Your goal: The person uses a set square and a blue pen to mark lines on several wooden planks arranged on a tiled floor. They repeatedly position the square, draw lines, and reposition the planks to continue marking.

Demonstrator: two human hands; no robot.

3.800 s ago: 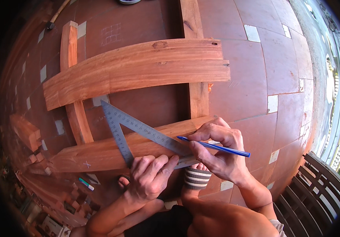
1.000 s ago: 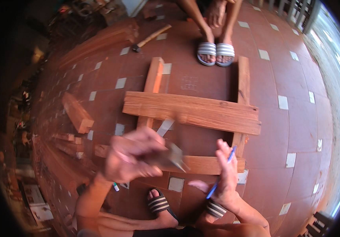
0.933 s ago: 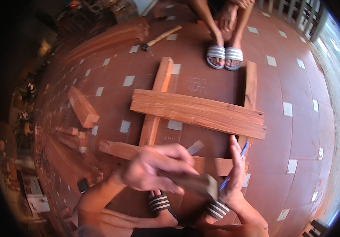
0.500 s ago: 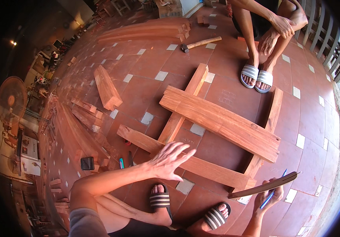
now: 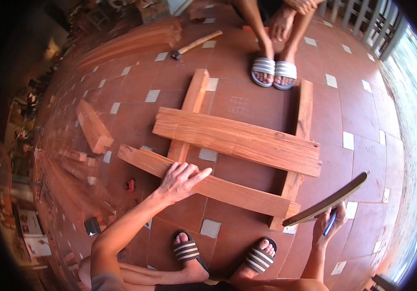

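Note:
My left hand (image 5: 181, 183) is on the near wooden board (image 5: 237, 191), its fingers bent over the far edge and one finger pointing right. The board lies across two wooden rails, a left one (image 5: 195, 92) and a right one (image 5: 304, 109). Farther off, a wider plank (image 5: 237, 138) crosses the same rails. My right hand (image 5: 326, 224) is closed around a long, thin, dark brown piece (image 5: 327, 200) with a narrow tip, held slanting up over the board's right end. A blue pen (image 5: 330, 225) is in that hand too.
Opposite me sits a person in striped sandals (image 5: 274, 72), hands between the knees. A hammer (image 5: 196, 44) lies on the tiled floor, with a thick wood block (image 5: 93, 127) at left. A red tape measure (image 5: 130, 185) and stacked timber (image 5: 70, 184) are near my left arm.
My left hand has come down from above the near board onto it, its spread fingers now bent over the edge. The view has shifted. My right hand still holds the brown piece and pen.

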